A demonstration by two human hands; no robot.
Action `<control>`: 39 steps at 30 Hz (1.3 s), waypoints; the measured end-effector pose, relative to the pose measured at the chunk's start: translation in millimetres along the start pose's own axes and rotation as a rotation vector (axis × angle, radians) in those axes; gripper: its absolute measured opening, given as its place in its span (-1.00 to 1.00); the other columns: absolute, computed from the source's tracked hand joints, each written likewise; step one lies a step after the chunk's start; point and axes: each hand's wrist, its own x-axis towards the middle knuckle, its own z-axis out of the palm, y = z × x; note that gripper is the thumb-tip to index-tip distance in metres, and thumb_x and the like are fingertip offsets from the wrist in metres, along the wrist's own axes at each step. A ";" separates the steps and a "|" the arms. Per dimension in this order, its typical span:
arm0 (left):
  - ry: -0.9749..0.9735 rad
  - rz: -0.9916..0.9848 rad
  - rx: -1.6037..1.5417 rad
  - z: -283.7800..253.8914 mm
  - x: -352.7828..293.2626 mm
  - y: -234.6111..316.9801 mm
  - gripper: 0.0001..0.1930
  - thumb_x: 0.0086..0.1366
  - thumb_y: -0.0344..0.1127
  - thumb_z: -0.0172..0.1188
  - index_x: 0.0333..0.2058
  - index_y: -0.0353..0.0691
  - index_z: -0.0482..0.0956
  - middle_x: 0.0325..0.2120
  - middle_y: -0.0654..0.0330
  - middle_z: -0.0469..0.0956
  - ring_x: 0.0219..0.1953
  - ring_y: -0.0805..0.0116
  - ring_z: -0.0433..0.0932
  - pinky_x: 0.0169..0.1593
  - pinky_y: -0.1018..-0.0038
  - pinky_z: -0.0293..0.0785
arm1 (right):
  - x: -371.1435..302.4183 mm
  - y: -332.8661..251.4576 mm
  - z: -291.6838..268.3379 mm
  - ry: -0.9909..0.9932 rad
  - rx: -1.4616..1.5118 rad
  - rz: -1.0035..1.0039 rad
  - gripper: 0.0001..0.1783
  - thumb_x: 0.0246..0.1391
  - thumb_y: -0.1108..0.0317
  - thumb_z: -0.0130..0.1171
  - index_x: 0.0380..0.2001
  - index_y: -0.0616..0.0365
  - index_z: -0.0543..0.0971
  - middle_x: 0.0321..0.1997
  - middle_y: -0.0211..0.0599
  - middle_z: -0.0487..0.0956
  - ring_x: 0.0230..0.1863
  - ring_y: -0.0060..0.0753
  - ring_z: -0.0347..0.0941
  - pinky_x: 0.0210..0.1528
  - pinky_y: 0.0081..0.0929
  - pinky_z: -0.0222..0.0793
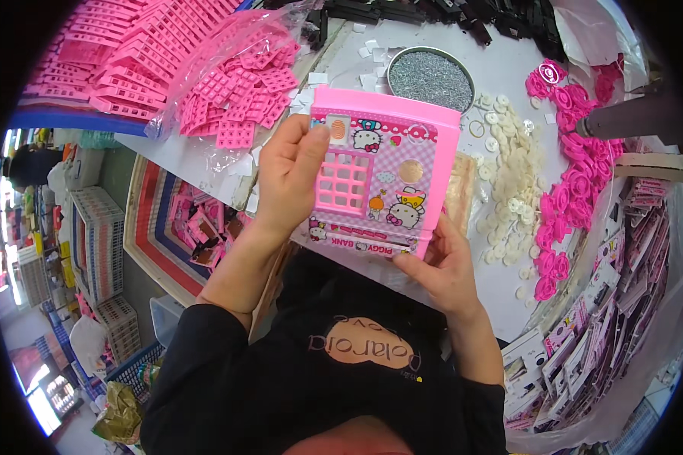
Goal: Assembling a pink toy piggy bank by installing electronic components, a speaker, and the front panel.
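Both hands hold up a pink plastic toy money-bank front panel [387,178], raised over the near side of the white table. It carries a checkered cartoon sticker, a grid of square openings at its left, a round hole at its right and a small window at its upper left. My left hand [290,171] grips the left edge, thumb pressed on the sticker beside that window. Around the lower right corner closes my right hand [442,265], thumb in front and fingers partly hidden behind. The panel's back cannot be seen.
Beyond the panel stands a round tin of grey screws [430,80]. Right of it lie cream discs [505,174] and magenta dials [565,189], near a dark tool [630,120]. Pink keypads [239,95] spill from a bag at left. Printed cards [599,303] fill a bag at right; a carton [163,220] stands below left.
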 end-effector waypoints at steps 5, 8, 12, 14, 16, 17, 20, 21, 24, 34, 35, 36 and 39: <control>0.034 -0.130 -0.090 3.8 8.2 -8.1 -0.67 0.60 -0.15 -0.05 -0.21 -0.31 0.52 -0.42 0.37 0.51 -0.40 0.72 0.36 -0.33 0.64 0.32 | 0.7 -2.9 -1.6 0.045 -0.011 -0.022 -0.32 0.14 0.68 0.25 0.31 0.38 0.27 0.23 -0.09 0.53 0.22 -0.34 0.51 0.27 -0.36 0.44; 0.017 -0.079 0.045 6.6 -17.8 -12.3 -0.61 0.62 -0.14 -0.11 -0.31 -0.30 0.51 -0.46 0.38 0.48 -0.41 0.70 0.32 -0.35 0.61 0.28 | 0.1 -3.4 -0.2 0.069 0.013 -0.044 -0.33 0.14 0.68 0.25 0.31 0.39 0.27 0.22 -0.07 0.52 0.22 -0.31 0.51 0.28 -0.34 0.44; 0.024 0.028 0.189 5.5 -29.8 -19.1 -0.57 0.63 -0.15 -0.15 -0.38 -0.28 0.50 -0.50 0.36 0.47 -0.43 0.66 0.31 -0.37 0.55 0.28 | -3.3 3.9 5.2 0.049 -0.035 -0.079 -0.33 0.13 0.68 0.26 0.30 0.40 0.29 0.22 -0.07 0.53 0.22 -0.30 0.51 0.29 -0.32 0.44; 0.022 0.050 0.263 4.6 -29.8 -17.6 -0.60 0.62 -0.17 -0.12 -0.37 -0.29 0.51 -0.52 0.38 0.47 -0.43 0.65 0.32 -0.35 0.56 0.28 | -6.2 5.9 1.8 0.059 -0.078 -0.073 -0.33 0.12 0.68 0.28 0.30 0.40 0.30 0.22 -0.08 0.53 0.22 -0.30 0.52 0.28 -0.32 0.44; -0.058 0.054 0.291 -5.8 -28.5 -28.0 -0.66 0.59 -0.21 -0.06 -0.31 -0.31 0.55 -0.48 0.39 0.49 -0.41 0.63 0.34 -0.32 0.57 0.30 | -7.6 4.1 -5.5 0.074 -0.073 -0.055 -0.32 0.12 0.68 0.30 0.29 0.39 0.30 0.23 -0.09 0.53 0.22 -0.30 0.52 0.28 -0.32 0.45; -0.026 -0.039 0.114 -1.0 -19.8 -17.8 -0.70 0.57 -0.23 -0.03 -0.25 -0.32 0.56 -0.45 0.38 0.51 -0.38 0.62 0.38 -0.27 0.57 0.33 | -8.3 3.5 -10.2 0.080 -0.048 -0.037 -0.31 0.11 0.68 0.30 0.30 0.39 0.30 0.22 -0.09 0.53 0.21 -0.30 0.52 0.28 -0.32 0.44; -0.085 -0.162 -0.222 -4.1 19.4 1.2 -0.77 0.51 -0.30 0.08 -0.08 -0.36 0.58 -0.31 0.32 0.58 -0.24 0.55 0.50 -0.10 0.53 0.42 | -4.1 -6.8 -21.9 0.092 -0.123 0.019 -0.34 0.08 0.61 0.37 0.26 0.34 0.38 0.18 -0.15 0.58 0.16 -0.39 0.54 0.20 -0.39 0.48; -0.199 -0.097 -0.210 -20.4 23.6 -0.2 -0.76 0.49 -0.32 0.12 -0.02 -0.37 0.58 -0.24 0.29 0.60 -0.16 0.51 0.54 -0.01 0.50 0.45 | -1.4 -13.1 -25.9 0.078 -0.179 0.030 -0.37 0.08 0.58 0.39 0.23 0.32 0.43 0.16 -0.16 0.59 0.13 -0.43 0.54 0.16 -0.42 0.50; -0.229 0.254 -0.118 -8.9 26.7 20.7 -0.77 0.45 -0.33 0.18 -0.06 -0.36 0.58 -0.15 0.17 0.62 -0.09 0.42 0.58 0.04 0.47 0.46 | 16.0 -30.8 -49.2 0.105 -0.436 -0.020 -0.45 0.00 0.49 0.44 0.12 0.20 0.57 0.13 -0.21 0.63 0.08 -0.42 0.56 0.06 -0.41 0.51; -0.850 0.536 0.698 -19.6 -14.4 -8.2 -0.55 -0.03 -0.34 0.45 -0.08 -0.10 0.64 0.11 0.09 0.55 0.19 -0.09 0.47 0.18 0.09 0.44 | 12.6 -38.0 -95.8 -0.104 -1.482 -0.368 -0.34 0.02 0.10 0.31 0.22 0.03 0.54 0.46 -0.09 0.32 0.44 0.18 0.17 0.38 0.00 0.23; -0.824 0.522 0.701 -17.4 -23.4 -12.5 -0.53 -0.06 -0.31 0.47 -0.08 -0.10 0.63 0.10 0.09 0.55 0.19 -0.07 0.45 0.18 0.09 0.41 | 12.2 -39.9 -90.4 -0.095 -1.541 -0.389 -0.33 0.01 0.07 0.32 0.22 0.04 0.53 0.45 -0.09 0.33 0.44 0.18 0.18 0.38 0.01 0.22; -0.799 0.522 0.723 -17.2 -25.9 -13.8 -0.53 -0.05 -0.31 0.47 -0.08 -0.10 0.63 0.09 0.09 0.55 0.18 -0.07 0.46 0.18 0.09 0.41 | 13.0 -39.4 -86.3 -0.086 -1.600 -0.411 -0.31 0.01 0.05 0.33 0.22 0.05 0.53 0.45 -0.09 0.34 0.44 0.17 0.18 0.38 0.03 0.22; -0.734 0.537 0.774 -11.1 -19.3 -10.2 -0.54 -0.03 -0.30 0.46 -0.08 -0.14 0.62 0.07 0.09 0.54 0.15 -0.03 0.47 0.17 0.08 0.37 | 24.3 -30.6 -86.2 -0.042 -1.714 -0.452 -0.27 0.00 -0.02 0.36 0.21 0.10 0.51 0.40 -0.07 0.37 0.40 0.22 0.23 0.35 0.04 0.25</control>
